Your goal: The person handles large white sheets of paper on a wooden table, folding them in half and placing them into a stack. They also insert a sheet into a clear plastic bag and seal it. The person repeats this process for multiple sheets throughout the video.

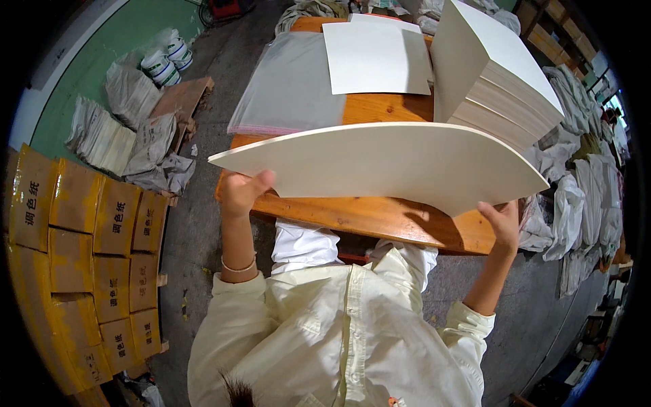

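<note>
A thick stack of white paper sheets (380, 159) spans the space between my two hands, bowed along its far edge and raised on edge over the wooden table (319, 214). My left hand (245, 192) grips its left end, the thumb on the face toward me and the fingers behind. At the right end my right hand (500, 218) holds it the same way, the thumb in front and most fingers hidden. Beyond it lie a few flat white sheets (376, 57), next to clear plastic bags (291, 85). A tall pile of white paper (508, 95) rises at the table's far right.
Taped cardboard boxes (115, 271) are stacked on the left. Wrapped paper bundles (102, 139) and white buckets (163, 68) stand farther back by the green wall. Many grey-white sacks (590, 197) crowd the floor right of the table.
</note>
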`<state>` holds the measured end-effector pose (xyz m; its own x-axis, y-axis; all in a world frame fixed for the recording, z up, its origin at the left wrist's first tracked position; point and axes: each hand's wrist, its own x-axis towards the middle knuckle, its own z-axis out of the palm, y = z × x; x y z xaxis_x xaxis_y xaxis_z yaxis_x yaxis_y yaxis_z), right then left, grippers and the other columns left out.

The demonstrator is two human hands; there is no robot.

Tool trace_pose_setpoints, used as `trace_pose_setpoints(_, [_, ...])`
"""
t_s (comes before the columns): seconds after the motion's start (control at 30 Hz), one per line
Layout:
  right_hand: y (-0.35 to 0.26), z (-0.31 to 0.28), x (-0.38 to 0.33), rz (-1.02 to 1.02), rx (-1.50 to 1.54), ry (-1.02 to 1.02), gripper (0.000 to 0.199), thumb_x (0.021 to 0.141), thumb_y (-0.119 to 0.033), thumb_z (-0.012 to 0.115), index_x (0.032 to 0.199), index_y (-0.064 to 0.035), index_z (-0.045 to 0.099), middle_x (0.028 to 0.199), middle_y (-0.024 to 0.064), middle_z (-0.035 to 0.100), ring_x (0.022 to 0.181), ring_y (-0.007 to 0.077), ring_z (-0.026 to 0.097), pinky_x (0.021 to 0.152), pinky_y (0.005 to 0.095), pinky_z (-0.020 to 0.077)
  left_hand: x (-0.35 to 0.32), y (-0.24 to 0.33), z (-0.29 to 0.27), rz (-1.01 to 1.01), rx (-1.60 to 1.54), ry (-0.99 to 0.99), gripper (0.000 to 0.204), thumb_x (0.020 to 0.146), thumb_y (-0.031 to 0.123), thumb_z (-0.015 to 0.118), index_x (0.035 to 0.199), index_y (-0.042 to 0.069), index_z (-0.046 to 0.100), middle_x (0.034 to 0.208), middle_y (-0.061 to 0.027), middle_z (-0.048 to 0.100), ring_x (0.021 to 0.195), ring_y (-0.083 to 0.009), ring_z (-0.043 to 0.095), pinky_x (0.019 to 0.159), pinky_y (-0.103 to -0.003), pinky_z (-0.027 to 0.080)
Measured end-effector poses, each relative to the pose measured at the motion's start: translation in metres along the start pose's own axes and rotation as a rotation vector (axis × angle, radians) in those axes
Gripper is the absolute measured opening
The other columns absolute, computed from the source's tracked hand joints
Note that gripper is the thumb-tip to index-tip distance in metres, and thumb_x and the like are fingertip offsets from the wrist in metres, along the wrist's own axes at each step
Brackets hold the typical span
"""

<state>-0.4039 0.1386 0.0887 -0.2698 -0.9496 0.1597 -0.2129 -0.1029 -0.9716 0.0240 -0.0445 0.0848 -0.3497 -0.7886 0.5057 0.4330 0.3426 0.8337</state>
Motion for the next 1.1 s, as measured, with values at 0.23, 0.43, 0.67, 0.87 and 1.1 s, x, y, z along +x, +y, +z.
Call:
trace_pose_setpoints(0.23, [0.024, 0.025, -0.014, 0.057, -0.082, 0.11, 0.019, 0.084, -0.005, 0.065, 0.1, 0.0031, 0.06, 0.094, 0.0047, 0.063, 0.085, 0.0118, 0.058, 0.075, 0.0254, 0.0468, -0.01, -0.027, 0.001, -0.172, 0.313, 0.01, 0.035, 0.087, 0.017, 0.065, 0.114, -0.003, 0.055, 0.109, -0.0081, 0.06, 0.098, -0.014, 0.055, 0.084, -0.028, 0.046])
trace_pose_setpoints(0.43, [-0.022, 0.012, -0.074, 0.277, 0.214, 0.126, 0.031, 0.084, -0.011, 0.065, 0.11, 0.003, 0.055, 0.096, 0.0065, 0.061, 0.081, 0.0127, 0.057, 0.071, 0.0261, 0.0468, 0.065, -0.035, -0.023, -0.336, 0.513, -0.234, 0.05, 0.09, 0.039, 0.057, 0.116, -0.003, 0.057, 0.113, -0.0151, 0.062, 0.106, -0.0211, 0.058, 0.087, -0.034, 0.047])
trace_pose_setpoints(0.67, [0.005, -0.003, -0.16, 0.434, 0.343, 0.428, 0.044, 0.084, -0.016, 0.061, 0.122, 0.0023, 0.046, 0.098, 0.0085, 0.061, 0.081, 0.015, 0.062, 0.069, 0.0281, 0.0513, 0.116, -0.127, -0.111, -0.169, 1.491, -0.429, 0.059, 0.084, 0.053, 0.056, 0.133, 0.02, 0.049, 0.14, -0.0128, 0.042, 0.132, -0.03, 0.035, 0.107, -0.046, 0.024])
trace_pose_setpoints(0.87, [-0.011, 0.01, -0.203, 0.478, 0.421, 0.588, 0.024, 0.087, -0.015, 0.058, 0.104, 0.0008, 0.054, 0.079, 0.0055, 0.063, 0.063, 0.0117, 0.062, 0.056, 0.0234, 0.0501, 0.11, -0.124, -0.093, -0.162, 1.601, -0.5, 0.057, 0.083, 0.058, 0.053, 0.129, 0.025, 0.053, 0.138, -0.0134, 0.045, 0.128, -0.0301, 0.04, 0.106, -0.052, 0.021])
trace_pose_setpoints(1.1, [-0.026, 0.031, -0.185, 0.478, 0.472, 0.589, 0.024, 0.087, -0.015, 0.057, 0.104, 0.001, 0.054, 0.078, 0.006, 0.063, 0.061, 0.0124, 0.062, 0.054, 0.0237, 0.05, 0.096, -0.105, -0.069, -0.021, 1.66, -0.53, 0.048, 0.082, 0.051, 0.057, 0.119, 0.02, 0.062, 0.123, -0.0135, 0.058, 0.114, -0.0308, 0.052, 0.1, -0.043, 0.035])
